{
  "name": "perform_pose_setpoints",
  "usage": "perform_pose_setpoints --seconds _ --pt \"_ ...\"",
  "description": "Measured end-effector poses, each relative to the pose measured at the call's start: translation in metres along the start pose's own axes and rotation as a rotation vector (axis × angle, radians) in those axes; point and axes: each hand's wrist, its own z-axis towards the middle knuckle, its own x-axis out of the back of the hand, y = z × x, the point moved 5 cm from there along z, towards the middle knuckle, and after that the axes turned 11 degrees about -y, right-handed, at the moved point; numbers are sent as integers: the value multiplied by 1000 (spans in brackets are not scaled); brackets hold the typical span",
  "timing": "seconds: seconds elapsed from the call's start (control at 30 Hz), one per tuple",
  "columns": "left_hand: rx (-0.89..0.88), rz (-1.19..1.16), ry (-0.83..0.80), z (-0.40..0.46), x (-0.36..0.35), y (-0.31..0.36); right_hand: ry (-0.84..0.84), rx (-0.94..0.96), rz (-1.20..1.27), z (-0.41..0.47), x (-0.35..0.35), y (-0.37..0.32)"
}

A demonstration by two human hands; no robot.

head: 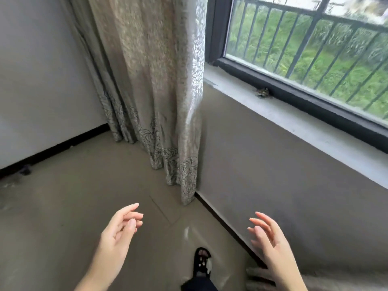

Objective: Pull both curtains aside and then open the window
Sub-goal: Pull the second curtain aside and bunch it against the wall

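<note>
A beige patterned curtain [151, 80] hangs gathered at the left side of the window, reaching down to the floor. The window [304, 45] has a dark frame and its glass is uncovered in view, with metal railings and grass outside. My left hand [119, 234] is low over the floor, fingers apart and holding nothing. My right hand [270, 238] is low near the wall under the sill, also with fingers spread and empty. Both hands are well below the curtain's hem and apart from it. A bit of fabric [258, 276] shows at the bottom edge by my right wrist.
A pale window sill [294, 120] runs under the frame, with a small dark object [262, 92] on it. Below is a grey wall [283, 175] with a dark skirting. My foot in a black sandal [202, 262] stands on the tiled floor. A white wall is at left.
</note>
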Motion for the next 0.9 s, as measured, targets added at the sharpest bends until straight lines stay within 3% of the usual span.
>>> perform_pose_setpoints --seconds 0.17,0.37,0.53,0.67,0.73,0.83,0.9 --pt "-154 113 -25 110 -1 38 -66 98 -160 103 -17 -58" --pt "-486 330 -102 238 -11 150 -178 347 -274 233 -43 -169" --pt "-1006 815 -149 298 -31 272 -246 593 -320 317 -82 -275" --pt "-1360 1342 -55 363 -26 344 -60 851 -340 377 -119 -345" --pt "-1341 1667 8 405 -11 365 -2 845 -258 407 -140 -362" --pt "-1124 2163 64 461 22 384 86 821 -232 447 -179 -377" --pt "-1016 2340 43 495 49 391 103 763 -231 472 -210 -385"
